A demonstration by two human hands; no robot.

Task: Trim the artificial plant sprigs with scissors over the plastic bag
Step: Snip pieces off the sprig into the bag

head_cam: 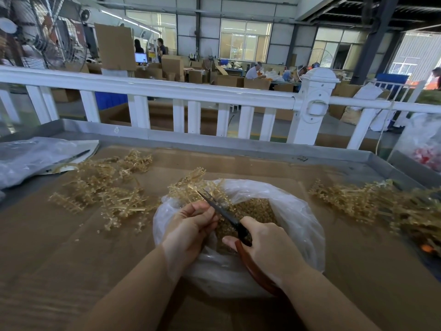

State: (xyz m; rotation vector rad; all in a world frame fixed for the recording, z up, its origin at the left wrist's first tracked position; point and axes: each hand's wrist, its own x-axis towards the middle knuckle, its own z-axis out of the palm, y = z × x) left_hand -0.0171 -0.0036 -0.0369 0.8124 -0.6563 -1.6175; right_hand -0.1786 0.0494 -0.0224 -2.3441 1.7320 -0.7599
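Currently our left hand (191,225) pinches a tan plastic sprig (191,187) over the clear plastic bag (298,225); our right hand (267,242) grips black red-handled scissors (224,212). Blades near left fingers (207,217): nick risk; offcuts may miss the bag.

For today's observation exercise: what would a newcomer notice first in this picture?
Front and centre, the right hand grips scissors over a clear plastic bag of golden trimmings, while the left hand holds a sprig at the blades. More golden sprigs lie scattered to the left, behind them a white railing.
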